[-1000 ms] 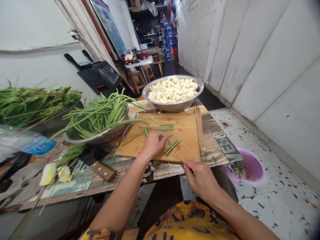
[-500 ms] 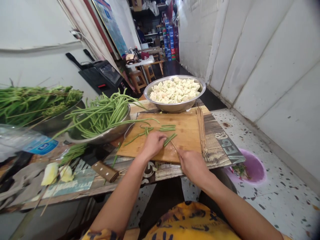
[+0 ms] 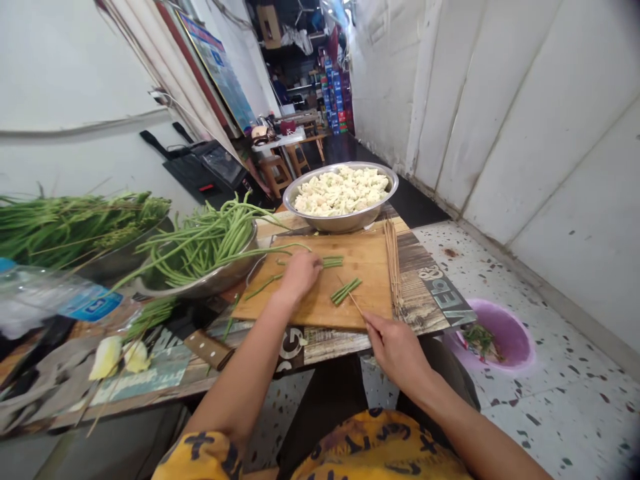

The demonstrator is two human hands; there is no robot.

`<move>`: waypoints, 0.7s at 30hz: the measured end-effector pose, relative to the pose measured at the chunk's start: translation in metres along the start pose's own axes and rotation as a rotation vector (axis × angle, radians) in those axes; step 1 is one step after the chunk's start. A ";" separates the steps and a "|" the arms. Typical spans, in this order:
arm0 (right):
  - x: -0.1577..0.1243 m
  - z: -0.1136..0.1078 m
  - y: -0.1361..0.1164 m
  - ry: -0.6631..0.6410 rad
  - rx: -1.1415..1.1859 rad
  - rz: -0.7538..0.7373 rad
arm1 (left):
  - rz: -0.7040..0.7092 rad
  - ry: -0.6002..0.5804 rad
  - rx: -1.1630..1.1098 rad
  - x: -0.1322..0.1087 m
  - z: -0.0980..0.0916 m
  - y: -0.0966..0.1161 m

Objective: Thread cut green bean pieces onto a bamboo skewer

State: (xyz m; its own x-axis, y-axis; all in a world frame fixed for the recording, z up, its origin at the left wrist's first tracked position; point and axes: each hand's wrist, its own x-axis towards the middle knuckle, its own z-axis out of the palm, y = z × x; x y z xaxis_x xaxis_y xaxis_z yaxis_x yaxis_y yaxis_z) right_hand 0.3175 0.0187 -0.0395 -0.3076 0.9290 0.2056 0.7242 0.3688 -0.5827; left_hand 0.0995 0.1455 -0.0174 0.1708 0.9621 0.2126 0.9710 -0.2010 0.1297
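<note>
Skewer (image 3: 354,303) w/ beans (image 3: 345,291) is pinched in closed right hand (image 3: 395,347); left hand (image 3: 299,272) is curled on board (image 3: 370,267), grip hidden.

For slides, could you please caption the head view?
Right hand holds skewer of bean pieces; left hand beside cut beans on cutting board.

Bare surface remains at the centre of the rectangular wooden cutting board (image 3: 367,260). Obstacles:
- Far edge: a round steel bowl of white cauliflower (image 3: 340,222).
- Left: a steel bowl of long green beans (image 3: 220,281), with stalks trailing onto the board.
- Right edge: a bundle of bamboo skewers (image 3: 393,267).
- Mid-board: short cut bean pieces (image 3: 345,291).
- Far left: the left hand (image 3: 300,272).
- Near right corner: the right hand (image 3: 395,343), pinching a thin skewer (image 3: 356,305).
</note>
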 end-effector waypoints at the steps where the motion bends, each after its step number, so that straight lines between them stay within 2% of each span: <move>1: 0.000 0.000 0.001 0.003 0.009 0.003 | 0.014 -0.012 0.000 0.000 0.000 0.000; 8: -0.001 0.001 0.003 0.009 0.020 0.009 | 0.139 -0.050 -0.043 -0.001 0.000 0.001; 17: -0.007 -0.003 0.004 0.016 0.068 0.012 | 0.141 -0.174 -0.214 -0.019 -0.015 0.011; 21: -0.008 -0.003 0.004 -0.009 0.071 0.000 | 0.106 -0.112 -0.240 -0.029 -0.014 0.014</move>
State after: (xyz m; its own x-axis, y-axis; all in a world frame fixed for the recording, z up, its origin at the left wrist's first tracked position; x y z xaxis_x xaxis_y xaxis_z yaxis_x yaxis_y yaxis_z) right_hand 0.3244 0.0129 -0.0410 -0.3133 0.9286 0.1991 0.6785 0.3655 -0.6373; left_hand 0.1058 0.1124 -0.0082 0.3001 0.9449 0.1308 0.8814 -0.3271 0.3409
